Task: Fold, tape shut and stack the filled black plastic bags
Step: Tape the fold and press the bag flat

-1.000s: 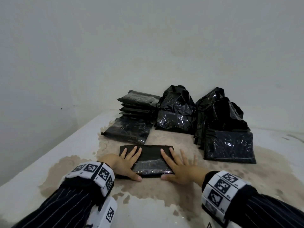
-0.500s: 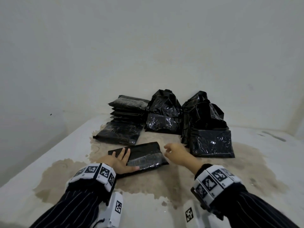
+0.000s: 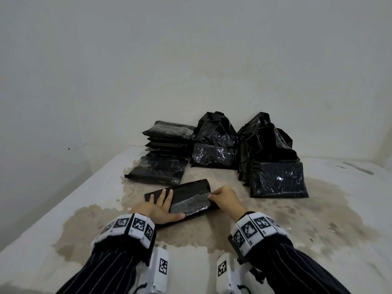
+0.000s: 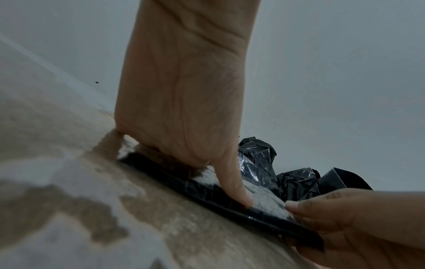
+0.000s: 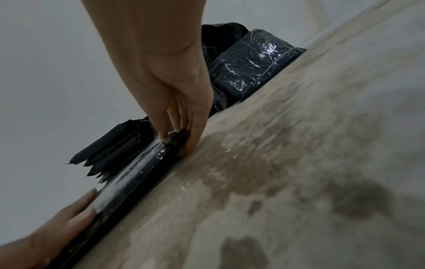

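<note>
Stained pale tabletop (image 3: 275, 225) holds a flat folded black bag (image 3: 186, 200), glossy with clear tape; left hand (image 3: 159, 209) presses flat, right hand (image 3: 224, 198) pinches its end.

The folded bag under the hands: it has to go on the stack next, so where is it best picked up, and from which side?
Probably by its short ends. The folded bag lies flat and long; the right hand already pinches the right end, the left hand lies flat on the left. Come in from both sides, fingers under.

You see: a pale table (image 3: 63, 209) with brown stains (image 3: 318, 219); grey walls (image 3: 191, 60); a dark speck (image 3: 68, 148).
</note>
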